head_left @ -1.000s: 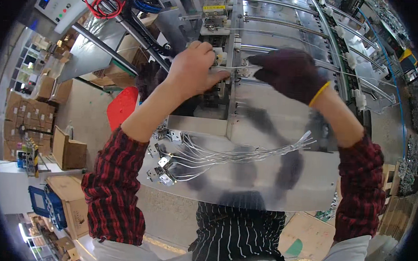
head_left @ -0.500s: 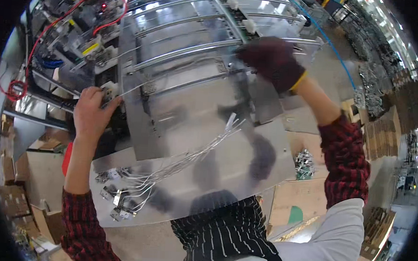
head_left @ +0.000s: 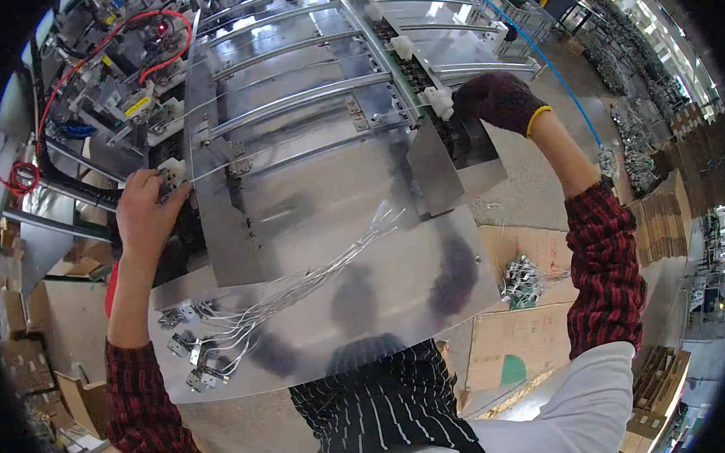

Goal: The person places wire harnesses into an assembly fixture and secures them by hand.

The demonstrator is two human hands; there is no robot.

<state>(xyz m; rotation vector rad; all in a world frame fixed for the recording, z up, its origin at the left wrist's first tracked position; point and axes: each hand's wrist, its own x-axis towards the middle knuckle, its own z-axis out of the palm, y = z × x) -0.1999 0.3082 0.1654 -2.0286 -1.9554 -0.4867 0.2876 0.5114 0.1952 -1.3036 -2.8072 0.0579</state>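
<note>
- Cable (head_left: 218, 168): thin and pale, it ran nearly straight from the left hand toward 2 o'clock; its farther course was hard to make out against bright metal.
- Wire bundle (head_left: 321, 272): slender whitish strands lay gathered toward 1 o'clock and fanned out toward 8 o'clock, ending in small metallic connectors (head_left: 197, 354).
- Surface: a smooth grey metal plate (head_left: 408, 290) bore the bundle and blurred reflections; a railed machine frame (head_left: 304, 80) extended toward 11 o'clock.
- Room: a red lead (head_left: 184, 27) looped at 10 o'clock, a blue hose (head_left: 543, 62) crossed at 1 o'clock, and flat cardboard (head_left: 511, 341) covered floor at 4 o'clock.
- Left hand (head_left: 145, 219): bare, at 9 o'clock, thumb and bent fingers slightly parted beside a white holder; the cable's near end met the thumb, though a firm pinch could not be confirmed.
- Right hand (head_left: 500, 101): dark-gloved, between 1 and 2 o'clock, fingers bent close together beside a white clip (head_left: 438, 102); whether it gripped anything could not be told.
- Relation: the cable lay on the left hand's 2 o'clock side; the bundle, below both hands, touched neither.
</note>
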